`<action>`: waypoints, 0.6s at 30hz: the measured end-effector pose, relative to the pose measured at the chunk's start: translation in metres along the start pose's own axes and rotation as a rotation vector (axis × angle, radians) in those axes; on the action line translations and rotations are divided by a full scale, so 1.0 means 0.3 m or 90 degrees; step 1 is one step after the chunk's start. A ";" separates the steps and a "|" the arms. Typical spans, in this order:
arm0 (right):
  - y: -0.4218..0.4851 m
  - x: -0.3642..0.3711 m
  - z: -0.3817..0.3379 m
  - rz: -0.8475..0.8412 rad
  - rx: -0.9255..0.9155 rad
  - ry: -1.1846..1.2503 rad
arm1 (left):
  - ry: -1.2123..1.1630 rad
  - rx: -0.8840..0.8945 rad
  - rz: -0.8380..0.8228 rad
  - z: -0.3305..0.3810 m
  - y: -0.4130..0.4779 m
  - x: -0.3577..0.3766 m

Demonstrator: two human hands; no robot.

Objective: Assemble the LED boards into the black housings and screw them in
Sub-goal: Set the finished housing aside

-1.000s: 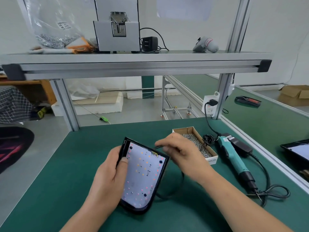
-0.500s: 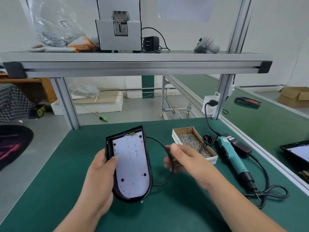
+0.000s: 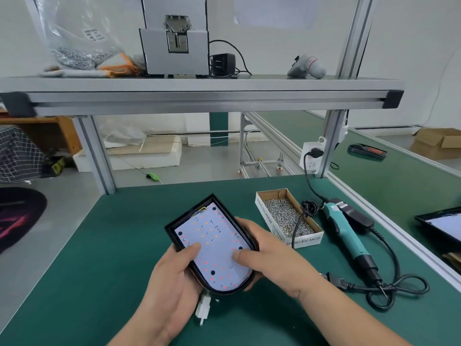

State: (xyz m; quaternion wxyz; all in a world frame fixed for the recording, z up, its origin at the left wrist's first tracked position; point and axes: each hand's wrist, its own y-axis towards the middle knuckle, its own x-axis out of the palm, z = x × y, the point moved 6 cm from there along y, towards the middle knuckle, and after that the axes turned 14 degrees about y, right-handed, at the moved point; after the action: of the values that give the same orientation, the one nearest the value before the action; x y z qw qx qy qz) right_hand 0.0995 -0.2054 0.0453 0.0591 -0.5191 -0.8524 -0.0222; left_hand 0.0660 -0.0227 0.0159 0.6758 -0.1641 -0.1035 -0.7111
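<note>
A black housing [image 3: 174, 233] with a white LED board [image 3: 214, 248] lying inside it is held above the green bench. My left hand [image 3: 172, 283] grips its lower left edge, thumb pressed on the board. My right hand [image 3: 269, 260] grips the right edge, thumb also on the board. A white connector [image 3: 203, 308] hangs below the housing's rounded end. To the right sit a cardboard box of screws [image 3: 287, 216] and a teal electric screwdriver [image 3: 346, 233] lying on the mat.
The screwdriver's black cable [image 3: 399, 288] coils at the right, near the bench's aluminium edge rail [image 3: 399, 236]. A shelf [image 3: 199, 96] overhead carries a screw feeder machine [image 3: 174, 38], a bag of screws and a grey tool. A black tray [image 3: 439, 226] lies on the adjacent bench.
The housing has turned so its rounded end faces me. My right hand let go of the cable and took the housing's right edge. The connector now hangs below.
</note>
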 end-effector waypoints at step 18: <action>-0.296 -0.295 -0.317 0.133 -0.285 0.103 | 0.343 0.017 0.124 -0.011 0.056 -0.075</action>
State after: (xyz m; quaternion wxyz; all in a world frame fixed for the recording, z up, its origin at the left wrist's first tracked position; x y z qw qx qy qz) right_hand 0.0683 -0.3337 0.1307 0.0128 -0.6011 -0.7604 -0.2457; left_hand 0.0831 -0.0041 0.0033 0.7464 0.0304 0.0868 -0.6591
